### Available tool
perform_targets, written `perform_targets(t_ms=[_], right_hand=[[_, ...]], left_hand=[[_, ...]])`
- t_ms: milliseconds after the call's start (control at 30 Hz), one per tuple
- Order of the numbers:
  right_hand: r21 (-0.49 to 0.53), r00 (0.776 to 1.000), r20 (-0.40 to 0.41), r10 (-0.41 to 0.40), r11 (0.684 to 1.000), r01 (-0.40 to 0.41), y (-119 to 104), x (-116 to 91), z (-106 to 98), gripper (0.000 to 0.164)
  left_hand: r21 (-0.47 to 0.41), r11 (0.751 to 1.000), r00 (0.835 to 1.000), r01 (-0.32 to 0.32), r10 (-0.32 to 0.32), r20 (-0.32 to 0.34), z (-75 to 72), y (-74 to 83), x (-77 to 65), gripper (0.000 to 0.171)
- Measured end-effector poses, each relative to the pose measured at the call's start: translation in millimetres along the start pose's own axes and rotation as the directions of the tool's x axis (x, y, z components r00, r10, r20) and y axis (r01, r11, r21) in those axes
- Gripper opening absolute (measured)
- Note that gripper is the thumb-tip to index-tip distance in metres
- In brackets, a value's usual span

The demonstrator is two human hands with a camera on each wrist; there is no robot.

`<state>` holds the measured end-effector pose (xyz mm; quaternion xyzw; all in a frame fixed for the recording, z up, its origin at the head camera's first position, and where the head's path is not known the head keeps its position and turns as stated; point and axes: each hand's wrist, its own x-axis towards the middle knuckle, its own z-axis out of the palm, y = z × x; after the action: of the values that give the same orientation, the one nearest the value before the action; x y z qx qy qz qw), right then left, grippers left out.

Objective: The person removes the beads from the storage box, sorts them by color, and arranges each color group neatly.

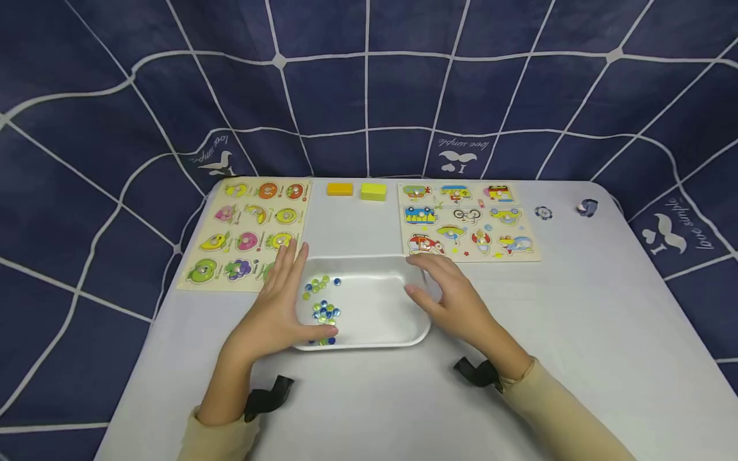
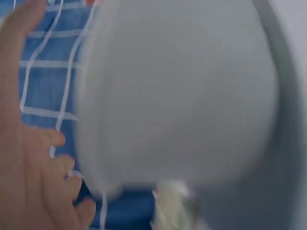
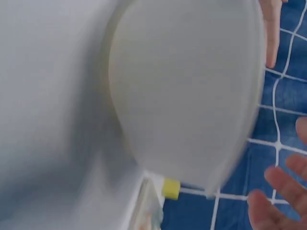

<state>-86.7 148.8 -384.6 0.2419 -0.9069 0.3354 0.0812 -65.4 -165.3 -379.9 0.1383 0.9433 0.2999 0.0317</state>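
White, probably light and stiff, the tray (image 1: 377, 307) is over the worktop (image 1: 363, 403) between my left hand (image 1: 278, 315), fingers straight, and right hand (image 1: 455, 302), fingers relaxed. I'd grip both end rims, level: glossy beads (image 1: 324, 312) could slide.

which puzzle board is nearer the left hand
The fruit board, at left: in the head view the left hand partly covers its lower right corner, whereas the vehicle board lies farther right.

Head view evenly lit, glare on tray (image 1: 377, 301); wrist views dimmer, blurred.
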Motion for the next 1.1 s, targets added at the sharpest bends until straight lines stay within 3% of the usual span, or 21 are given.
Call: perform_targets(t_ms=[233,600,767,1100], right_hand=[[0.1,0.984,0.173,-0.036,0.995,0.019,-14,17,33,0.029],[0.056,0.921,0.389,-0.022,0.998,0.001,-33,39,88,0.023],[0.027,0.909,0.416,0.003,1.0,-0.015,-39,44,98,0.022],[-0.045,0.904,0.428,0.014,0.999,0.006,-47,47,105,0.021]], left_hand=[[-0.227,0.974,0.996,0.026,-0.006,0.088,3.3,-33.6,-5.9,0.146],[-0.445,0.893,0.989,0.071,-0.005,0.149,19.5,-59.0,-7.1,0.146],[-0.489,0.869,0.988,0.074,0.001,0.151,21.2,-61.7,-7.5,0.145],[-0.474,0.878,0.988,0.067,0.006,0.152,20.2,-60.5,-8.3,0.145]])
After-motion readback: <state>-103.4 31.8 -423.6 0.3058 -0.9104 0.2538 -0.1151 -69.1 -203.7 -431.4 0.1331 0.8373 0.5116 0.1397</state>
